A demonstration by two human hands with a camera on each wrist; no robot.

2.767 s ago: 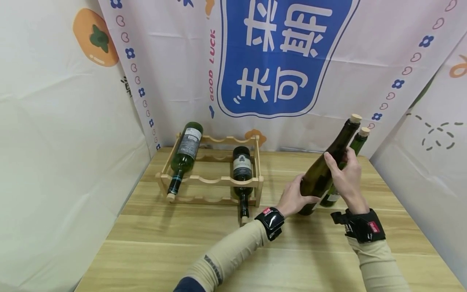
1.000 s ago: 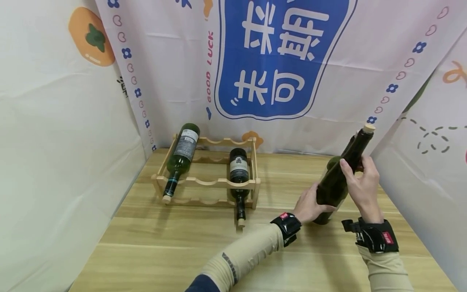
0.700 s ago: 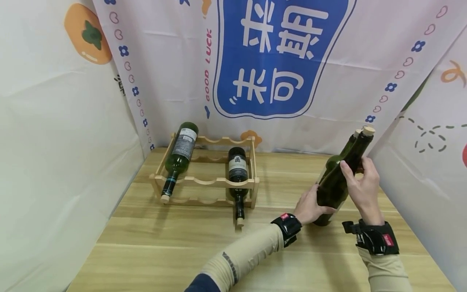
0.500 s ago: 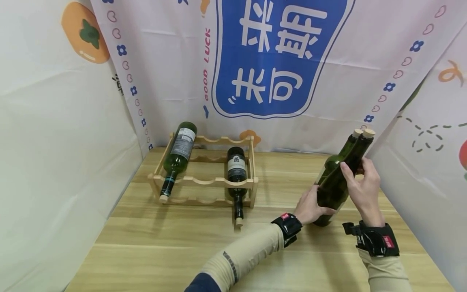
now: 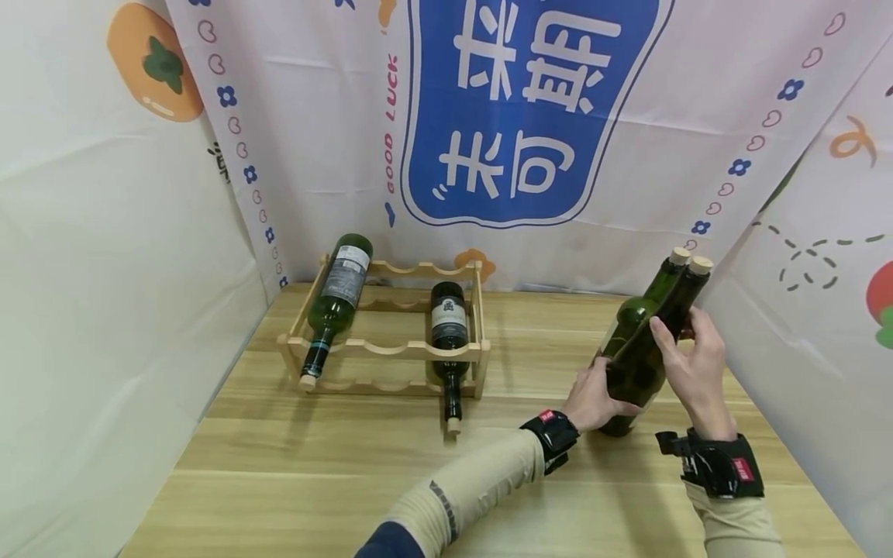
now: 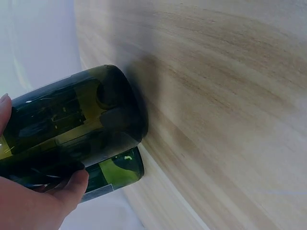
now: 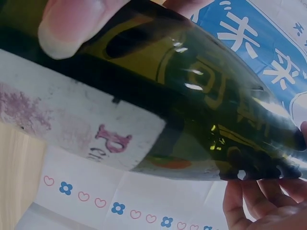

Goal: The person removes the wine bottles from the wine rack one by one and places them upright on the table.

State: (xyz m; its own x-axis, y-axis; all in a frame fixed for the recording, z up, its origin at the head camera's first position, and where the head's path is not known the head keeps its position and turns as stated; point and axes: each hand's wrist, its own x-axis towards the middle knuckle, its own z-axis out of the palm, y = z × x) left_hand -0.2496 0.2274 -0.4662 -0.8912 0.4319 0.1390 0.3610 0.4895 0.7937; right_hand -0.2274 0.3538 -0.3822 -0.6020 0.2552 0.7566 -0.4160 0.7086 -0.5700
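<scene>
Both hands hold a dark green wine bottle [image 5: 638,370] with a cork in its mouth. My left hand [image 5: 591,397] grips its lower body, and my right hand [image 5: 692,372] grips it higher, towards the neck. In the right wrist view its pale label [image 7: 86,117] shows, and right-hand fingers [image 7: 259,203] curl round the neck. Whether its base touches the table cannot be told. Close behind it stands a second corked green bottle [image 5: 633,311], partly hidden; its base [image 6: 122,168] shows in the left wrist view.
A wooden wine rack [image 5: 391,349] stands left on the wooden table [image 5: 293,496]. A green bottle [image 5: 342,283] lies across its upper level at the left, and a darker bottle [image 5: 449,329] lies lower at the right, corks forward. Printed cloth [image 5: 335,155] hangs behind and at both sides.
Since the oldest frame, both hands have moved right with the bottle, passing in front of the second one, whose neck now shows on its left. Lately the bottle has shifted only slightly down.
</scene>
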